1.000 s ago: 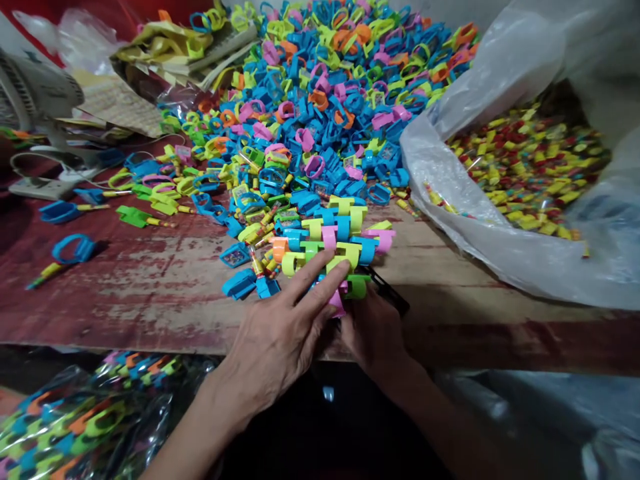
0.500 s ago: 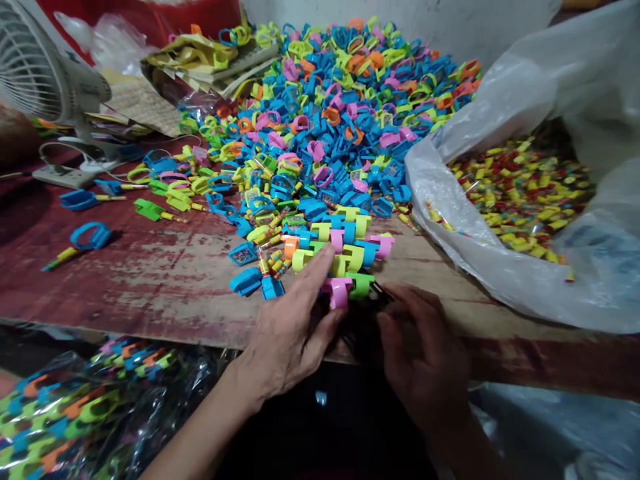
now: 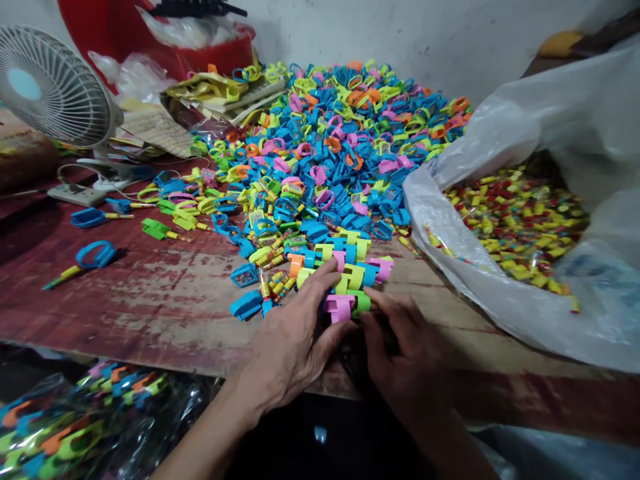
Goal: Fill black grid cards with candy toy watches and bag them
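A stack of toy plastic watches [image 3: 350,277] in yellow, blue, pink and orange lies in neat rows at the table's front. Over its left side rests my left hand [image 3: 293,337], its fingers and thumb closed around a pink toy watch [image 3: 340,307] at the near end. From the right, my right hand [image 3: 413,353] pinches the green toy watch [image 3: 361,303] beside the pink one. Something dark and thin sits below, between both hands, too shadowed to make out. Left of the stack lie blue toy watches [image 3: 246,305] and small candy-filled tubes [image 3: 285,288].
A big pile of toy watches [image 3: 325,153] rises against the wall. To the right, a white plastic bag [image 3: 450,280] holds many small yellow-and-red tubes [image 3: 520,227]. A fan [image 3: 55,87] stands at the left. Below the table edge is a clear bag of toy watches [image 3: 65,427].
My right hand has moved left and its fingers have come onto the green toy watch. My left hand stays on the stack. The camera view has tilted up.
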{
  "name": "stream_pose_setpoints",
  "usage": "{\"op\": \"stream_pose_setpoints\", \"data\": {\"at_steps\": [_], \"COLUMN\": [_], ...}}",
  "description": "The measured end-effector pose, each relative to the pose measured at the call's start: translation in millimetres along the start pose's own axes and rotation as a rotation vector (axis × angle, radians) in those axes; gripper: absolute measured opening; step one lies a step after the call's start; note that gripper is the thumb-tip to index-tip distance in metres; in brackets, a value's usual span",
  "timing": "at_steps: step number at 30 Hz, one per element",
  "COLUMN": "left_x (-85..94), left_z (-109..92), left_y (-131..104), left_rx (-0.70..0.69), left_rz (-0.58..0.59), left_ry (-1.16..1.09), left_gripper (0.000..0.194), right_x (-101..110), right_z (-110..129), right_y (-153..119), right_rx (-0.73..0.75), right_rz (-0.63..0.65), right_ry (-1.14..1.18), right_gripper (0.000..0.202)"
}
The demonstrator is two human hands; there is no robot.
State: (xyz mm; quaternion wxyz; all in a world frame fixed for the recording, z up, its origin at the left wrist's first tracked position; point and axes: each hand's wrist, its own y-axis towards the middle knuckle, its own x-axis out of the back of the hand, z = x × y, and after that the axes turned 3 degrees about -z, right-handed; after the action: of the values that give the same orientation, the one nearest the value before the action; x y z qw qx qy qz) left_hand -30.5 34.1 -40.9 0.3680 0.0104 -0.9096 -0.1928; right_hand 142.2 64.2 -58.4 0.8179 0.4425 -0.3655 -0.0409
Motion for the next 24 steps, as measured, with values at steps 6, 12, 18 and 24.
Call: {"op": "stream_pose_setpoints", "data": {"at_steps": [6,12,18,24], "left_x": [-6.5,-3.5,1.2,3.7], "left_z": [-4.0,1.1,3.2,0.8], "left_y": [3.8,4.2,8.1,5.1], "left_rx": [0.035,-0.052,-0.096,-0.100], "left_rz": [-0.059,-0.024,0.019,0.068], "left_ry": [-0.013,0.019,0.051,0.168], "left_gripper": [0.046,0.047,0.046,0.044], "right_x": [-8.6,-9.0,-7.9,-11.9], "right_z": [6.3,10.9,8.7,12.9], "right_y": [-1.1,0.2,1.8,-1.5], "right_rx": [-0.010,-0.011,-0.010,0.013], "right_rz": [-0.062,-0.054,-0.018,0.039], "right_ry": [-0.050,-0.118,-0.129,-0.098], "right_gripper": [0.023,0.022,0.022,0.024]}}
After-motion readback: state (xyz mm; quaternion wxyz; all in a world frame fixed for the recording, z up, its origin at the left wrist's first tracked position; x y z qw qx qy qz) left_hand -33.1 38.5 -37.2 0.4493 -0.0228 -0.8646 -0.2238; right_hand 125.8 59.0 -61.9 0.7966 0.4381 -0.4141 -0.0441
